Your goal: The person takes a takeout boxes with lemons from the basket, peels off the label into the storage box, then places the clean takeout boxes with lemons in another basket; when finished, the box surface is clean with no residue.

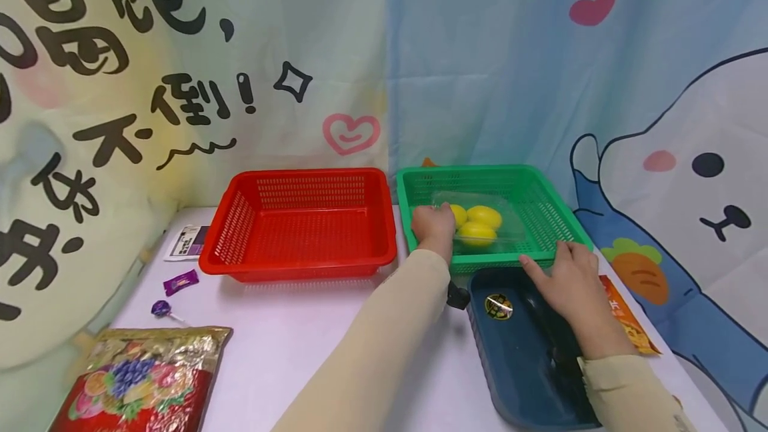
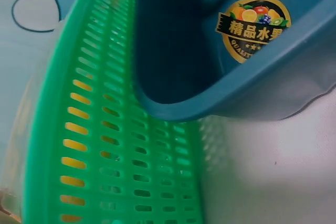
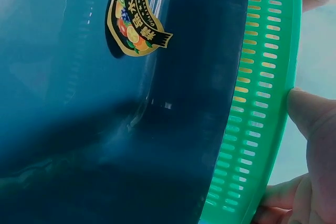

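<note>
A clear plastic pack of several yellow lemons [image 1: 481, 217] sits in the green basket [image 1: 552, 202]. My left hand [image 1: 435, 227] reaches over the near side of this basket and grips the left end of the pack; its fingertips are hidden. At the near right corner, my right hand [image 1: 576, 292] holds the basket's rim, as its thumb and fingers [image 3: 310, 111] show in the right wrist view. Below that hand lies a dark blue tray [image 1: 510, 352] with a round fruit sticker [image 2: 254, 27], close against the basket's near side.
A red basket [image 1: 300, 272] stands left of the green one. At the left are a purple-and-white packet [image 1: 187, 243], a purple candy [image 1: 181, 282], a lollipop [image 1: 161, 309] and a big fruit-print bag [image 1: 141, 379]. An orange packet [image 1: 627, 315] lies at the right.
</note>
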`<state>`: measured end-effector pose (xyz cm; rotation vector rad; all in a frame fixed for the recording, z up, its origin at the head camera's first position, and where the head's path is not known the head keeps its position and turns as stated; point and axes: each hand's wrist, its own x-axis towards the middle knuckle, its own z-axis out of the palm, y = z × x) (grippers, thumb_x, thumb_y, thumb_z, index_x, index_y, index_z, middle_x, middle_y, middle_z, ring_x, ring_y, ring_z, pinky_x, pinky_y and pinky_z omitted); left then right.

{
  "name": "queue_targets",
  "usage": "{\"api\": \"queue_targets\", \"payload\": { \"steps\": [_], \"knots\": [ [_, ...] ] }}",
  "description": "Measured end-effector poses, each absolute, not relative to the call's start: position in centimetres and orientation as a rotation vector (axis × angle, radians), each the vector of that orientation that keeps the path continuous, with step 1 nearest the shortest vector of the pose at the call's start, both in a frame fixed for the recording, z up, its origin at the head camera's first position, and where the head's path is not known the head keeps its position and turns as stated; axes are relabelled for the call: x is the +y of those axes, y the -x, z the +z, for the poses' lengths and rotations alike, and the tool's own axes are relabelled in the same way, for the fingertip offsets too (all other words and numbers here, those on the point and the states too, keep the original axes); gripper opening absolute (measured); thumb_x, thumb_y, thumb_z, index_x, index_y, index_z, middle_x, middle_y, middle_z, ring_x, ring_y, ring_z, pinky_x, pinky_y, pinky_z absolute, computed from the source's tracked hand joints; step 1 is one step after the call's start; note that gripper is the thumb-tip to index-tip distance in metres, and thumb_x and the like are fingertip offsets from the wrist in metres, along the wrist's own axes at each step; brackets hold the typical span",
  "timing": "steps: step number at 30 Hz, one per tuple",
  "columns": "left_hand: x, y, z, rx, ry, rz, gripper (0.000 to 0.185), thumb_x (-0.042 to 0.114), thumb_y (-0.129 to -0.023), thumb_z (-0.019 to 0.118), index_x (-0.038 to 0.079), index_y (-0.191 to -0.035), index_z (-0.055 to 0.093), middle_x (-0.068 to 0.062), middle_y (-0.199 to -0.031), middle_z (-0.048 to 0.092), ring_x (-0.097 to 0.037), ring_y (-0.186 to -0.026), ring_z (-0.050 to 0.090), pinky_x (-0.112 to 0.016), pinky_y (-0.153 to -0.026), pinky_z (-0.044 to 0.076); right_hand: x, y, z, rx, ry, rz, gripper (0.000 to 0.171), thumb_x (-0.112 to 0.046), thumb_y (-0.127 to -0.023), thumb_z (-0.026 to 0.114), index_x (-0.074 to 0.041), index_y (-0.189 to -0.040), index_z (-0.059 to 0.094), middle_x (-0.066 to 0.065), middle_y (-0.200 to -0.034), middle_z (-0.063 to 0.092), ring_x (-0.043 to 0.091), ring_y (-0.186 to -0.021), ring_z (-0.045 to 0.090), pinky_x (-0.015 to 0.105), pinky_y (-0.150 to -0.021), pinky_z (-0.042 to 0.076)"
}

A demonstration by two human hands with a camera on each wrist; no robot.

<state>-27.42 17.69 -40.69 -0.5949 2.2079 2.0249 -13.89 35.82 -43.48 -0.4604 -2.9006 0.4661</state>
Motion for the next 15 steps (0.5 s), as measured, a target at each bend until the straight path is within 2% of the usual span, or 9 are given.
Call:
{"api": "queue_targets", "payload": {
  "steps": [4, 15],
  "knots": [
    [17.71, 27.34, -40.78, 2.210, 0.584, 2.038, 0.034, 0.024, -0.101, 0.069, 0.001, -0.126, 0.071, -0.013, -0.131, 0.071, -0.031, -0.126, 0.063, -0.044, -0.107, 0.055, 35.79, 13.92, -43.34, -2.887, 0.454, 0.455, 0.099, -0.060, -0.103, 0.054, 0.024, -0.151, 0.028, 0.046, -0.149, 0.029, 0.061, -0.133, 0.027, 0.079, -0.105, 0.039],
    [17.53, 26.78, -40.56, 2.261, 0.589, 2.024, 0.032, 0.021, -0.101, 0.068, -0.001, -0.125, 0.071, -0.015, -0.129, 0.072, -0.033, -0.123, 0.064, -0.044, -0.109, 0.054, 35.69, 13.64, -43.36, -2.898, 0.438, 0.455, 0.101, -0.061, -0.103, 0.052, 0.024, -0.150, 0.028, 0.047, -0.148, 0.029, 0.061, -0.132, 0.027, 0.078, -0.105, 0.039]
  ]
}}
